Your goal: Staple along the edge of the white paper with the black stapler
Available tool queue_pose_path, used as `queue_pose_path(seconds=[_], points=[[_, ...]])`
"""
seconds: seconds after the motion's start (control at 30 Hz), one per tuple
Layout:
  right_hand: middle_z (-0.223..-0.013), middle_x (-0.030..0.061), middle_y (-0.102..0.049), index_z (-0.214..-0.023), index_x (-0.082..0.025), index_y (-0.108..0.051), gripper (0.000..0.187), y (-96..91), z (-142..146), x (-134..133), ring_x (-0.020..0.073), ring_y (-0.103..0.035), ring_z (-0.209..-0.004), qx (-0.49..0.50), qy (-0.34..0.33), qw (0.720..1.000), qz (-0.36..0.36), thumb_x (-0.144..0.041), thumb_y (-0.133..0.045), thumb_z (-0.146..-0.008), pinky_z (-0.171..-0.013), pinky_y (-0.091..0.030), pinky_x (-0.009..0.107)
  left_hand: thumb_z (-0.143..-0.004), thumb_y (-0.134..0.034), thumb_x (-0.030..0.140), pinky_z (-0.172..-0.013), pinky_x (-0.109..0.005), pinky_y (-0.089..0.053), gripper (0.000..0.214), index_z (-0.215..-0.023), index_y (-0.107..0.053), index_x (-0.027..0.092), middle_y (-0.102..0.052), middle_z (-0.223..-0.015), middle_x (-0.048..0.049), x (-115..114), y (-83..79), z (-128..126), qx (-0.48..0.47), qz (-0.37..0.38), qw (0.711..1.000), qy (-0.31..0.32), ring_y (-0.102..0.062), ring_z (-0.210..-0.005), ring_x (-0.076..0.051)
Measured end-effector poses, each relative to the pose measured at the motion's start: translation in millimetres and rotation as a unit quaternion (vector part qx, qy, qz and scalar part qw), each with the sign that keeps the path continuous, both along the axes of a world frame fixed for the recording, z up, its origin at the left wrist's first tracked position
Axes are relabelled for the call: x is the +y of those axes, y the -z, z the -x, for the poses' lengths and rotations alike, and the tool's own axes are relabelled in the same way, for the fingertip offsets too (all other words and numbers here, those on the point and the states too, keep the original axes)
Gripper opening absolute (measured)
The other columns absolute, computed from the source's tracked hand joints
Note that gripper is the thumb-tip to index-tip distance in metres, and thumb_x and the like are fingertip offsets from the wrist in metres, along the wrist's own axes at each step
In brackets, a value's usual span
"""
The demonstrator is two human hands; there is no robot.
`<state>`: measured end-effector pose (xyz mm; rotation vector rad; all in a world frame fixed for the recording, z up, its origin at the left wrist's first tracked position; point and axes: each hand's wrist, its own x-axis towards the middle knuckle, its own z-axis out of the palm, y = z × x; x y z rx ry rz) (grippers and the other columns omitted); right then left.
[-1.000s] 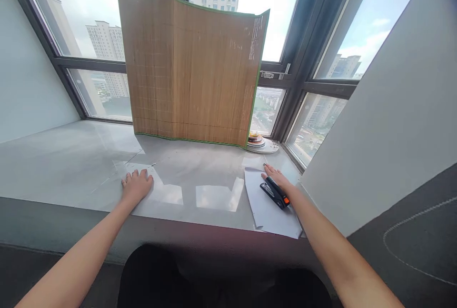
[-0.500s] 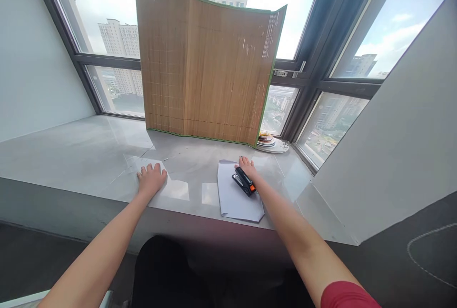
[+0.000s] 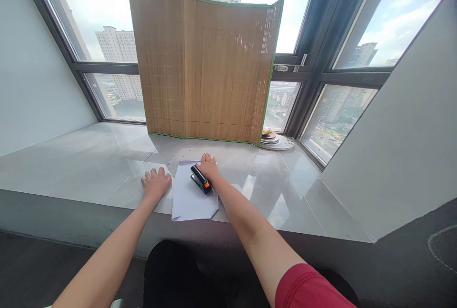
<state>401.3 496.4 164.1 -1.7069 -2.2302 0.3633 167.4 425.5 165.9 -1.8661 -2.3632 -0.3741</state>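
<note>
My left hand [image 3: 156,184] lies palm down with fingers spread on the pale tiled ledge [image 3: 89,170], just left of the paper. Some white sheets of paper [image 3: 193,205] rest near the front edge, one lower corner bent. On them lies a black stapler [image 3: 201,179] with an orange part at its near end. My right hand [image 3: 208,165] presses flat at the upper right of the paper, fingers stretched forward. Its thumb side is against or close to the stapler; whether they touch, I cannot tell.
A tan bamboo mat [image 3: 210,74] with green edging stands upright against the window. At its lower right corner is a stack of plates [image 3: 280,143]. Dark window frames [image 3: 310,89] rise behind, and a slanted wall [image 3: 389,155] bounds the right side.
The paper has slid left along the ledge, with the stapler and my right hand moving along, and now sits close beside my left hand. The view has shifted slightly.
</note>
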Motion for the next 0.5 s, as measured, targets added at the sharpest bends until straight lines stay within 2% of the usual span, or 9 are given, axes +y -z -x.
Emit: queue_pose_path(seconds=[0.07, 0.13, 0.23, 0.33, 0.4, 0.5], points=[[-0.174, 0.0236, -0.012, -0.165, 0.003, -0.022, 0.078, -4.3, 1.0, -3.4, 0.0322, -0.009, -0.164, 0.032, 0.029, 0.999, -0.022, -0.048, -0.034, -0.108, -0.132, -0.007, 0.048, -0.102, -0.033, 0.041, -0.115, -0.062, -0.029, 0.054, -0.141, -0.057, 0.014, -0.051, -0.147, -0.0251, -0.1, -0.4, -0.4, 0.003, -0.001, 1.000, -0.003, -0.040, -0.141, -0.047], [-0.173, 0.0225, -0.021, -0.164, 0.001, -0.027, 0.070, -11.0, -1.7, -8.7, 0.0305, -0.016, -0.162, 0.061, 0.079, 0.993, -0.060, -0.043, -0.031, -0.110, -0.130, -0.017, 0.046, -0.101, -0.034, 0.041, -0.115, -0.061, -0.029, 0.053, -0.140, -0.058, 0.014, -0.052, -0.146, -0.0242, -0.5, -0.9, -0.5, 0.006, 0.000, 1.000, -0.005, -0.041, -0.141, -0.046], [-0.160, 0.0168, -0.049, -0.153, -0.009, -0.051, 0.056, -20.6, -25.7, -21.6, 0.0230, -0.043, -0.149, 0.042, 0.139, 0.985, -0.095, -0.032, -0.022, -0.112, -0.118, -0.037, 0.033, -0.101, -0.034, 0.041, -0.115, -0.061, -0.029, 0.053, -0.141, -0.057, 0.015, -0.051, -0.148, -0.0241, -0.4, -1.0, 0.3, 0.006, 0.000, 1.000, -0.004, -0.041, -0.140, -0.045], [-0.123, 0.0134, -0.074, -0.118, -0.015, -0.075, 0.051, -24.9, -88.5, -42.1, 0.0206, -0.066, -0.118, -0.003, 0.163, 0.984, -0.069, -0.029, -0.027, -0.111, -0.097, -0.048, 0.025, -0.101, -0.033, 0.042, -0.114, -0.060, -0.030, 0.055, -0.141, -0.057, 0.015, -0.051, -0.148, -0.0248, 0.8, -0.6, 1.7, 0.004, -0.006, 1.000, -0.003, -0.042, -0.139, -0.045], [-0.106, 0.0155, -0.077, -0.103, -0.013, -0.079, 0.045, -26.3, -149.1, -61.3, 0.0233, -0.071, -0.103, -0.034, 0.192, 0.980, -0.040, -0.031, -0.039, -0.108, -0.088, -0.049, 0.027, -0.101, -0.033, 0.043, -0.113, -0.060, -0.030, 0.055, -0.141, -0.058, 0.015, -0.052, -0.147, -0.0251, 1.7, -0.8, 2.4, 0.005, -0.008, 1.000, -0.001, -0.043, -0.137, -0.045], [-0.108, 0.0220, -0.076, -0.101, -0.008, -0.080, 0.039, -30.6, -244.3, -98.3, 0.0295, -0.073, -0.105, -0.085, 0.254, 0.963, -0.006, -0.031, -0.049, -0.104, -0.090, -0.050, 0.032, -0.100, -0.034, 0.044, -0.112, -0.061, -0.030, 0.055, -0.140, -0.058, 0.015, -0.052, -0.146, -0.0257, 2.0, -2.5, 2.4, 0.002, -0.004, 1.000, 0.000, -0.044, -0.136, -0.045]])
